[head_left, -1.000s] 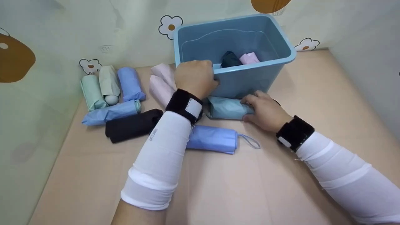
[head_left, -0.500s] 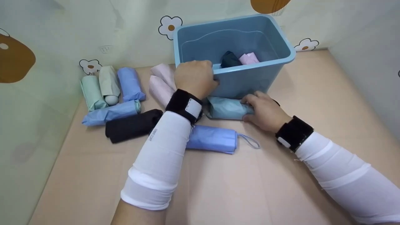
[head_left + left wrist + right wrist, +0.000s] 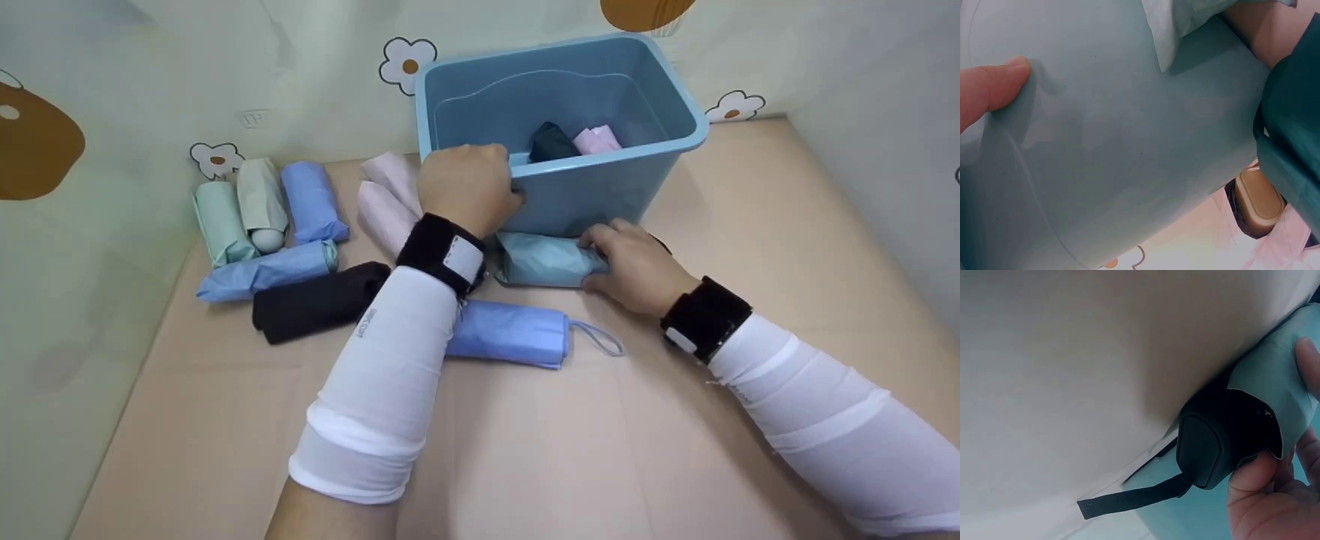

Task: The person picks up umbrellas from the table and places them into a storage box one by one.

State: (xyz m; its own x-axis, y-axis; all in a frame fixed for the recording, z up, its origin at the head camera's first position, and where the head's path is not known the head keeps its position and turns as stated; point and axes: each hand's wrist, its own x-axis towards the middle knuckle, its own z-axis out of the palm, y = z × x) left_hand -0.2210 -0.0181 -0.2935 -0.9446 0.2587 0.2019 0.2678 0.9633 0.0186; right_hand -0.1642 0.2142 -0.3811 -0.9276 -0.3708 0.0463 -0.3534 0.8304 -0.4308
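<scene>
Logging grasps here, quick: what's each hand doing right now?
Left hand: closed, gripping the blue bin.
Right hand: closed, fingers around the teal folded umbrella.

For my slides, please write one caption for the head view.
Left grip on the rim of a blue bin, right grip on a teal folded umbrella lying before it.

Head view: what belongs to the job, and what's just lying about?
Likely job: bin, gripped by left hand; dark bundle and pink bundle inside; teal umbrella, gripped by right hand.
Lying by, in neither hand: looped blue umbrella, black umbrella, other umbrellas at left.
</scene>
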